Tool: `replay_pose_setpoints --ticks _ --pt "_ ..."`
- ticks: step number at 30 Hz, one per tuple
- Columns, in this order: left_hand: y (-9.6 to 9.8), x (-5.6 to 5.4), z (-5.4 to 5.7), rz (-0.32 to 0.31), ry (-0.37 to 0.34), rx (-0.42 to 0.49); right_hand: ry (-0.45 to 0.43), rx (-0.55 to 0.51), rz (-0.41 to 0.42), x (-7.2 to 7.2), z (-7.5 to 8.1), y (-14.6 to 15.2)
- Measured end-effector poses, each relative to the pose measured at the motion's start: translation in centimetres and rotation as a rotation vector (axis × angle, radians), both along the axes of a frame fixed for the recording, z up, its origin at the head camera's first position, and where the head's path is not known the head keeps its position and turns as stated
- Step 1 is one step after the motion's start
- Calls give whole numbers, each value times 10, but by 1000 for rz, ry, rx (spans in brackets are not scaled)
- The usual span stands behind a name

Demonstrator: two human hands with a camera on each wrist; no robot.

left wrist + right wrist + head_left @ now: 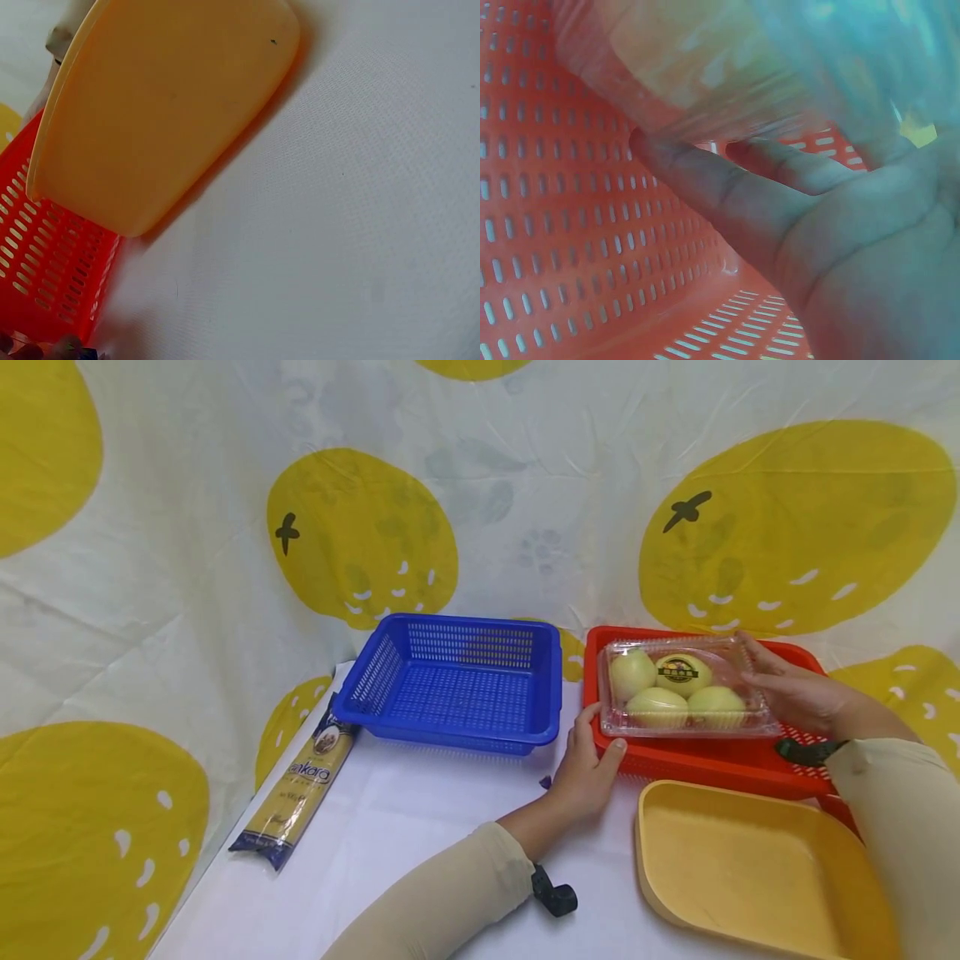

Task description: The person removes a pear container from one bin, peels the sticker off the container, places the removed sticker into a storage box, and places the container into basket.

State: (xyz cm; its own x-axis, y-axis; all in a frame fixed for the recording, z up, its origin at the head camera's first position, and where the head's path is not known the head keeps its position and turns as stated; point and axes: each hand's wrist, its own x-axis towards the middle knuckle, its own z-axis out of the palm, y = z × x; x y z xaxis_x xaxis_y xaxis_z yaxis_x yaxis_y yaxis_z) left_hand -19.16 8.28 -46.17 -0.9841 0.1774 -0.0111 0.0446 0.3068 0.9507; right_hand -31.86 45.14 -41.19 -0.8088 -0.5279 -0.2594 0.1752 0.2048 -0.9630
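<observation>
Over the red basket (697, 768) in the head view, my right hand (798, 693) grips the right end of a clear plastic box (723, 660). Inside the box are several pale yellow-green round fruits (657, 708), under a dark and gold label on the lid. The right wrist view shows fingers (712, 184) of that hand under the box, inside the basket's perforated walls. At the basket's front left corner, my left hand (585, 768) holds the rim, thumb in front. Only its fingertips show at the bottom left of the left wrist view.
A blue basket (461, 739) stands left of the red one. Beside it, a pasta packet (300, 785) lies slanted on the white cloth (442, 810). In front of the red basket sits a yellow tub (720, 860). A fruit-print curtain (540, 468) hangs behind.
</observation>
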Motion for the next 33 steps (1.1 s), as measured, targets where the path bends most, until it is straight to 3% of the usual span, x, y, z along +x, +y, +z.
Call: replay_pose_setpoints --ticks 7,15,26,33 --pt "-1 0 -1 2 3 7 22 130 -49 -3 -2 -5" --pt "-2 0 -2 8 -2 36 22 108 -107 -1 -1 -5" --pt "-4 0 0 13 24 25 88 113 -143 4 9 -5" --pt "-5 0 3 32 38 -44 117 136 -165 5 14 -1"
